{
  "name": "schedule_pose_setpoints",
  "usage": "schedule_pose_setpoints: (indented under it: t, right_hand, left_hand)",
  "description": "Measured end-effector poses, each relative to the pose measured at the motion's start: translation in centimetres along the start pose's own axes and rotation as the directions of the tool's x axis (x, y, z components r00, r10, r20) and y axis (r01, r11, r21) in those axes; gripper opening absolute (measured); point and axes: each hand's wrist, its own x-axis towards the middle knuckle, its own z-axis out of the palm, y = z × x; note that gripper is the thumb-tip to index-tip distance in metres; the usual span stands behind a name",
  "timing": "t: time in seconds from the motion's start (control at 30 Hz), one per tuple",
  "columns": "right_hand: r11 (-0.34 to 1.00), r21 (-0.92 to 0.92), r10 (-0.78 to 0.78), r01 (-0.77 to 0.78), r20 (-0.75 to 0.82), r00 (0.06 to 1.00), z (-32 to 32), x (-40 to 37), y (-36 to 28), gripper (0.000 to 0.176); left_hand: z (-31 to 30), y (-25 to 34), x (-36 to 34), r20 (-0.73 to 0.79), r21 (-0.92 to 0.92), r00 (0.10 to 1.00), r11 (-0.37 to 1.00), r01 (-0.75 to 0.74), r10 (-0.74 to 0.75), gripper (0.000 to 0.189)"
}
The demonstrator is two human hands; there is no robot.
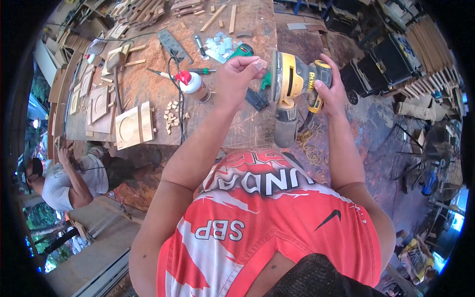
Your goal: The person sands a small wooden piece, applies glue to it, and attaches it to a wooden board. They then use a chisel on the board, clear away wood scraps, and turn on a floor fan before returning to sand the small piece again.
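Sawdust lay over the wooden surface [148, 94] beneath both raised hands. The right hand [330, 93] was wrapped firmly around a yellow DeWalt orbital sander [296, 79], fingers curled over its body. The tool was turned on its side so that its pad faced the other hand. A grey dust bag [284, 131] hung from the sander just below and inward of that hand, toward the person's chest.

The left hand [236, 80] was closed narrow, its thumb and fingertips pinching a small pale piece [259, 64]. The piece sat right at the edge of the sander's pad, between the two hands; whether it actually touched the pad could not be told.

Just outward of the left wrist, a glue bottle [194, 84] with a red cap lay on the surface, crossed by a black cable [181, 106]. Farther out from that hand lay a scatter of small wood blocks [172, 118], and beyond them a pale board with a round recess [132, 128]. A green-handled tool [241, 50] lay just past the left fingertips. Well out to the left of the left arm, below the surface's edge, another person [67, 180] in a grey shirt was bent over.
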Motion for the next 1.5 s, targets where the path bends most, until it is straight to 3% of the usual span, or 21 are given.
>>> schedule_pose_setpoints:
  t: [0.33,0.6,0.67,0.8,1.17,1.5]
  right_hand:
    - [1.000,0.008,-0.007,0.007,0.054,0.998,0.4,-0.1,-0.4,0.070]
    - [1.000,-0.006,-0.006,0.006,0.068,0.998,0.7,-0.8,-0.1,0.070]
    - [0.997,0.071,0.012,-0.016,0.053,0.999,0.8,-0.9,-0.3,0.070]
    - [1.000,0.025,-0.005,0.004,0.070,0.998,0.7,-0.8,-0.7,0.070]
    - [0.999,-0.042,0.008,-0.004,0.093,0.996,1.0,-1.0,-0.8,0.071]
    - [1.000,0.008,-0.026,0.025,0.052,0.998,1.3,-0.9,-1.7,0.072]
  left_hand:
    - [0.6,0.1,-0.7,0.022,0.031,1.000,0.999,-0.008,0.007,0.019]
    - [0.2,1.6,-1.1,0.013,0.086,0.995,0.992,-0.097,0.096,0.018]
    - [-0.4,1.3,-1.1,0.023,0.059,0.995,0.993,-0.097,0.096,0.018]
    - [0.3,0.9,-1.7,0.010,0.057,0.999,0.997,-0.044,0.044,0.019]
    - [0.2,1.5,-2.1,0.017,0.113,0.996,0.989,-0.093,0.092,0.021]
    - [-0.1,0.5,-3.0,0.010,0.133,0.999,0.990,-0.053,0.052,0.019]
